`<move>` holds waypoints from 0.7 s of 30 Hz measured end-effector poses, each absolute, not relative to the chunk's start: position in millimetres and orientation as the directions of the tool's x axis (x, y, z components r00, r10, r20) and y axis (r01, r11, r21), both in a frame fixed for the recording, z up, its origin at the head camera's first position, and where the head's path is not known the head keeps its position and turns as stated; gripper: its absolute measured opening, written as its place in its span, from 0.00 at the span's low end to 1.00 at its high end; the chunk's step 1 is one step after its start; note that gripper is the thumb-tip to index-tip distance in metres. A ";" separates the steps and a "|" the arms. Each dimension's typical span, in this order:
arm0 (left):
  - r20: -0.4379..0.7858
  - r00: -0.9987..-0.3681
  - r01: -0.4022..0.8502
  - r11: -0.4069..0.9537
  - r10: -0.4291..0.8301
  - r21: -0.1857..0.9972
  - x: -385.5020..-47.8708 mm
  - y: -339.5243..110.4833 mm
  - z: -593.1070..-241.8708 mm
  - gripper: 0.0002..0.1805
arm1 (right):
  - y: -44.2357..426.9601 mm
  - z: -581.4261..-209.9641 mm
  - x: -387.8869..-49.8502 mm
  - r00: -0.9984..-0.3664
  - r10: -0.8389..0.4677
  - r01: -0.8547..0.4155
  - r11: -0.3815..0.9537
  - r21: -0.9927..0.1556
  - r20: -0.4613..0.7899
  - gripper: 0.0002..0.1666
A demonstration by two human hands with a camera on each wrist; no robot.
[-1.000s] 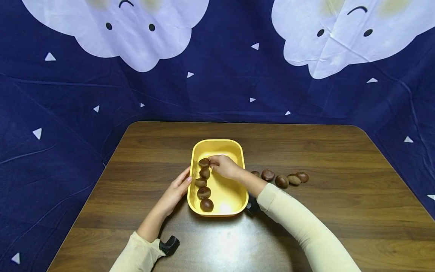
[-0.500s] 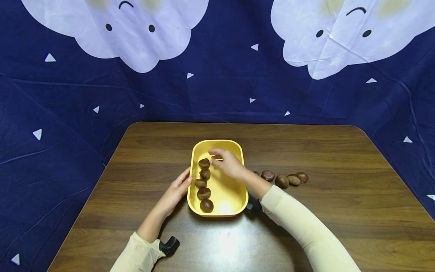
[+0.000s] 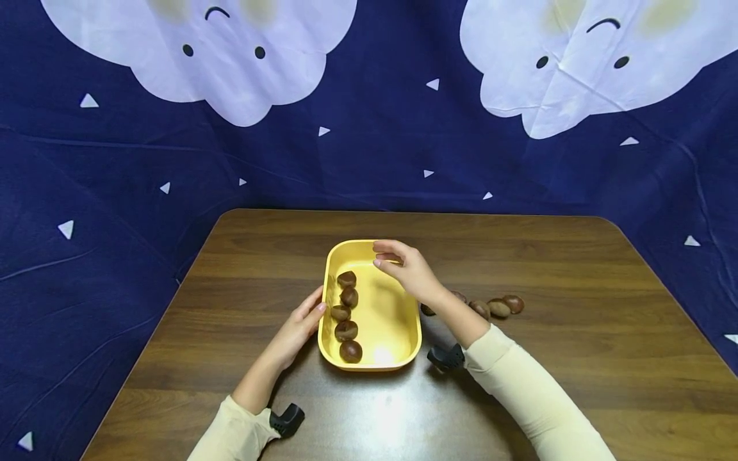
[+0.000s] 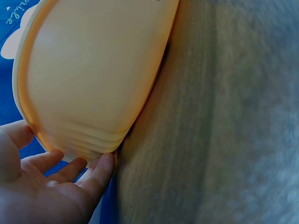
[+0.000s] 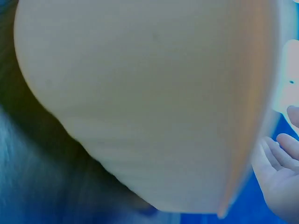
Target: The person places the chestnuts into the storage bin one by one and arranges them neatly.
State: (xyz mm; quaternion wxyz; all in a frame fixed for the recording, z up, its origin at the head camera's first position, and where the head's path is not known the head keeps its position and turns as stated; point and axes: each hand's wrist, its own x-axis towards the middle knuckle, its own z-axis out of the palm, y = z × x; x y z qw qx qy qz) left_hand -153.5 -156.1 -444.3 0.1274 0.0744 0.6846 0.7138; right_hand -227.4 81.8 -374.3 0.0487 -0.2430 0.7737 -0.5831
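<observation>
A yellow rectangular box (image 3: 383, 307) stands in the middle of the table. Along its left inner side, several brown chestnuts (image 3: 348, 298) lie in a row. My left hand (image 3: 292, 336) rests against the box's outer left side; in the left wrist view its relaxed fingers (image 4: 98, 175) and thumb touch the wall. Over the far right part of the box, my right hand (image 3: 410, 272) hovers with loosely bent fingers and nothing between them. The right wrist view shows that hand (image 5: 282, 179) beyond the box's blurred outer wall (image 5: 140, 102).
More chestnuts (image 3: 498, 308) lie on the wooden table (image 3: 548, 358) right of the box, partly hidden by my right forearm. A dark blue cloth (image 3: 375, 160) with white clouds hangs behind the table. Each wrist carries a black camera.
My right hand has let go of the farthest chestnut in the row, risen and moved right toward the box's far right rim. The left hand stays against the box.
</observation>
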 end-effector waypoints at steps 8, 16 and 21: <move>-0.059 -0.955 -0.071 -0.034 0.290 0.997 -153.1 -156.1 -445.1 0.31 | 118.2 -375.4 -227.5 -0.880 -0.352 -0.378 0.111 -0.919 0.320 0.22; -0.052 -0.953 -0.067 -0.039 0.299 0.997 -153.9 -156.4 -445.2 0.29 | 172.5 -377.5 -213.7 -0.889 -0.287 -0.413 0.159 -0.897 0.358 0.22; -0.046 -0.954 -0.051 -0.007 0.297 0.999 -154.7 -157.1 -445.5 0.27 | 203.8 -385.1 -203.5 -0.896 -0.241 -0.422 0.195 -0.885 0.374 0.22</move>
